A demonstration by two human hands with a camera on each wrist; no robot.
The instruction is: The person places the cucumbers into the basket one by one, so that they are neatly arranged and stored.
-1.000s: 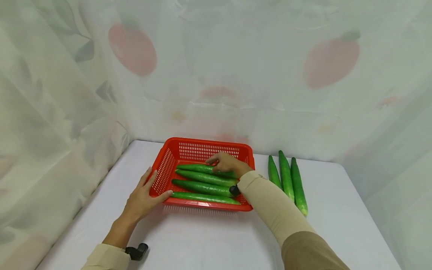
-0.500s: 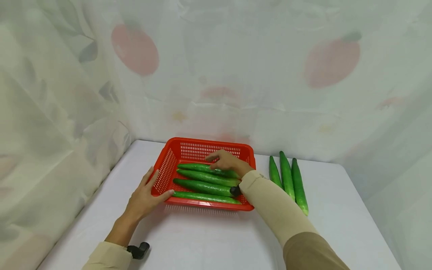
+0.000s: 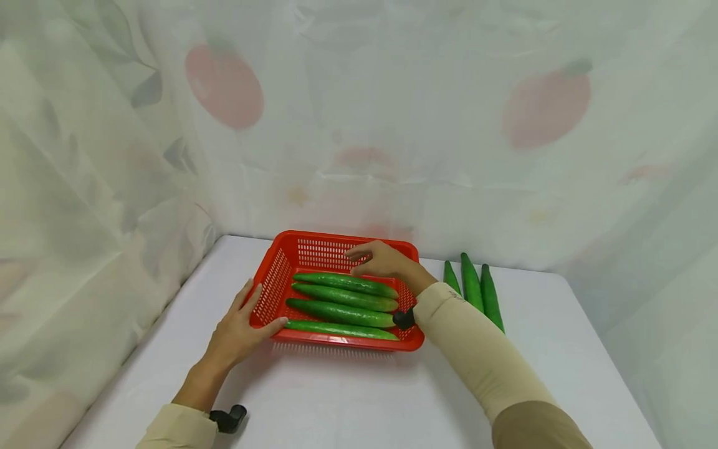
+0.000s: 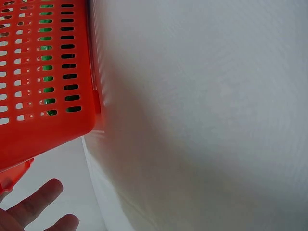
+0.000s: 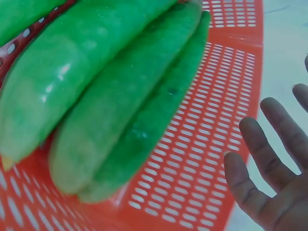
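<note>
Hovering above the far right part of a red slotted plastic basket (image 3: 336, 339), the right hand (image 3: 384, 259) had a wide grip, its fingers apart and extended in the right wrist view. Just beside it, four green cucumbers (image 3: 344, 296) lay inside the basket, stretched from left to right. The three farther ones sat close together, while the nearest ran along the near wall, partly covered by the rim. At the basket's near left corner was the left hand (image 3: 238, 327), its grip also wide: the thumb rested on the near rim and the straight fingers reached along the left side. Whether every finger touched the plastic could not be told.

Right of the basket, three more cucumbers (image 3: 473, 284) lay lengthwise on the white-covered counter (image 3: 336, 399), their near parts hidden behind a beige sleeve (image 3: 471, 349). A small black device (image 3: 229, 419) showed at the left wrist. Behind the counter hung a pale curtain (image 3: 359, 112) with faded red fruit prints, and leaf patterns marked the cloth at left.
</note>
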